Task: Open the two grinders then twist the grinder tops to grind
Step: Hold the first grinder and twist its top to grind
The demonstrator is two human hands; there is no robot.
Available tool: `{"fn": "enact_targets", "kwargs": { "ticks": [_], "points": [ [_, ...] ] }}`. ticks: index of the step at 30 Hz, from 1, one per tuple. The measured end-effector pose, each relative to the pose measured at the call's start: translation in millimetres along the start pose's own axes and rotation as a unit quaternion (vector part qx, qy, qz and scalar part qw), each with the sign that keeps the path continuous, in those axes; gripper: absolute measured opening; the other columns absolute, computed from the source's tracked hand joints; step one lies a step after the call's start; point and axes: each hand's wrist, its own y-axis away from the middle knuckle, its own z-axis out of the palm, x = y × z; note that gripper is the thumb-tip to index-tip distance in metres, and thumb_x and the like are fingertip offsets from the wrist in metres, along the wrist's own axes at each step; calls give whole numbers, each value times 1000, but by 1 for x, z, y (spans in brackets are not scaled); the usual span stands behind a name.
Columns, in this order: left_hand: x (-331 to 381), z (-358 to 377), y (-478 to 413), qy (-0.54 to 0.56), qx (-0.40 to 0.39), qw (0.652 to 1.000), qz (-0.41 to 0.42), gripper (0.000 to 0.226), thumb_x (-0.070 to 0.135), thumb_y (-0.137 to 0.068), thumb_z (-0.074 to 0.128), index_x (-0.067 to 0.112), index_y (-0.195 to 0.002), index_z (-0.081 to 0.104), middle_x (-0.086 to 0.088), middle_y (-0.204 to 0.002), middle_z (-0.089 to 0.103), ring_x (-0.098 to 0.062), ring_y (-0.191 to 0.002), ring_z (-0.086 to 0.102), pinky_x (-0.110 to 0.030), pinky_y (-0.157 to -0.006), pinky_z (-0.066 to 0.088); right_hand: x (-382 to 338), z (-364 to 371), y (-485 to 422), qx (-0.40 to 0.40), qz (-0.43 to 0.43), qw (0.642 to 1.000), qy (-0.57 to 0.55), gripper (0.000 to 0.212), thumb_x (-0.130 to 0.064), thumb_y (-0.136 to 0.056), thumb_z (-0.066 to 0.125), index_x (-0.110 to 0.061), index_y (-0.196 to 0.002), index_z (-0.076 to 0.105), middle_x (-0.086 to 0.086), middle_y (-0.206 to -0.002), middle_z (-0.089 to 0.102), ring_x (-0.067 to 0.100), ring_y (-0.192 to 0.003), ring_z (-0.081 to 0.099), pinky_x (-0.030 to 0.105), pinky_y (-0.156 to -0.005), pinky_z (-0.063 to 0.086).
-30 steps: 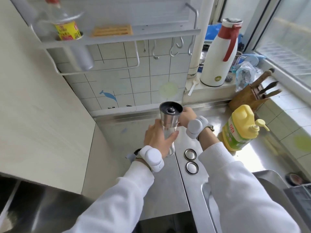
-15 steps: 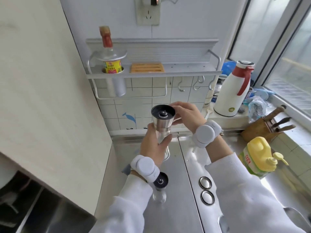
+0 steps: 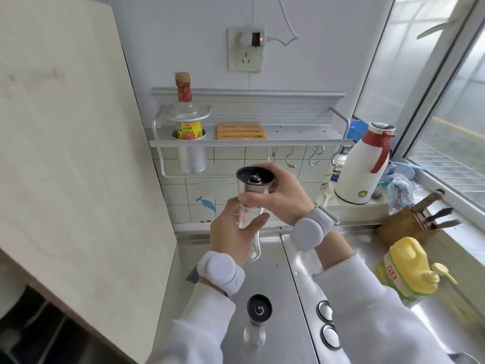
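Surface (image 3: 275, 290): steel, below both arms; second grinder, two caps and a jug on it.
Jug (image 3: 408, 269): yellow, far right, well apart from the hands; no part in this step.
Right hand (image 3: 284, 199): curled round the top (image 3: 255, 176) of the held grinder, thumb across the steel collar.
Left hand (image 3: 232, 235): wrapped round the glass body below, bracing it.
Held grinder (image 3: 252, 191): in the air above the surface, near upright, touching nothing but the hands.
Second grinder (image 3: 258, 315): upright on the surface, just beside the left sleeve (image 3: 199, 324).
Caps (image 3: 331, 336): side by side, right of the second grinder; probably the removed lids.
Step, as judged: both grinders opened; twisting of the first top in hand.
Risk one: smooth glass slipping in the left hand under a stiff twist, then a drop onto steel.
Risk two: left sleeve tipping the second grinder on the way down.
Risk three: grounds scattering, nothing set beneath to catch them.
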Motion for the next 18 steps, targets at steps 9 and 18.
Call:
{"fn": "enact_targets", "kwargs": {
  "ticks": [9, 18],
  "points": [
    [1, -12, -9, 27, 41, 999, 5, 37, 28, -68, 79, 20, -97, 57, 14, -83, 60, -14, -85, 59, -22, -78, 45, -10, 7, -5, 10, 7, 1000, -14, 62, -43, -59, 77, -26, -114, 53, -8, -104, 65, 10, -98, 62, 30, -92, 49],
    [-13, -21, -10, 11, 69, 997, 16, 44, 28, -61, 84, 18, -97, 63, 5, -83, 67, -17, -79, 63, -28, -74, 50, -23, 7, -7, 63, 47, 992, 99, 29, -46, -63, 76, -19, -71, 66, 5, -73, 70, 16, -66, 62, 27, -62, 48]
  ]
}}
